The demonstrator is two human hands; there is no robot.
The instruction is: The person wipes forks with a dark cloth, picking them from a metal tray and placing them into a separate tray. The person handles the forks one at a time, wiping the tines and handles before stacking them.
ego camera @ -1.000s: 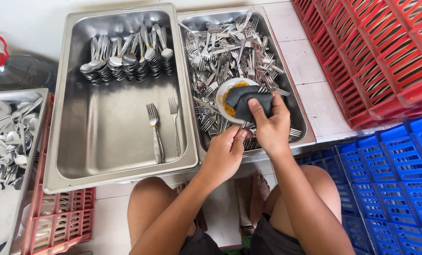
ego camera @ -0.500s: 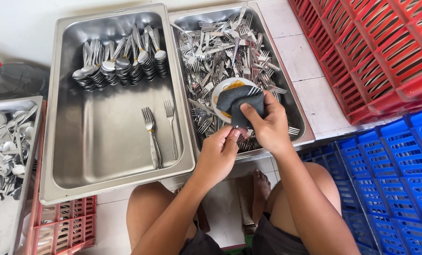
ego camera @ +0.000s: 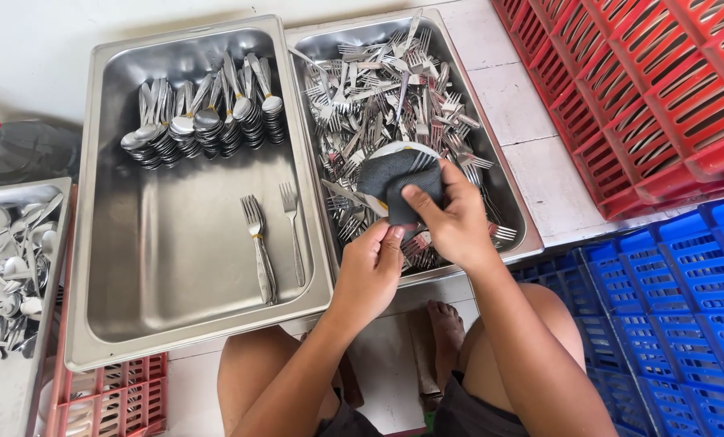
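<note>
Two forks (ego camera: 273,239) in left tray (ego camera: 103,324); right hand (ego camera: 451,222) gripping dark sponge (ego camera: 406,190), left hand (ego camera: 370,271) closed.

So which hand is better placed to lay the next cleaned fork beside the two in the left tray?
Probably the left hand: it is nearer the two forks, while the right hand grips the dark scrub pad.

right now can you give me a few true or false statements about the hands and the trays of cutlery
1. The right hand presses a dark scouring pad. True.
2. The left hand rests in the tray with the stacked spoons. False: it is at the near edge of the fork-filled tray, beside the right hand.
3. Two forks lie loose in the middle tray. True.
4. The stacked spoons sit at the near end of that tray. False: they line its far end.
5. The crates on the right are both blue. False: one red crate, one blue crate.
</note>
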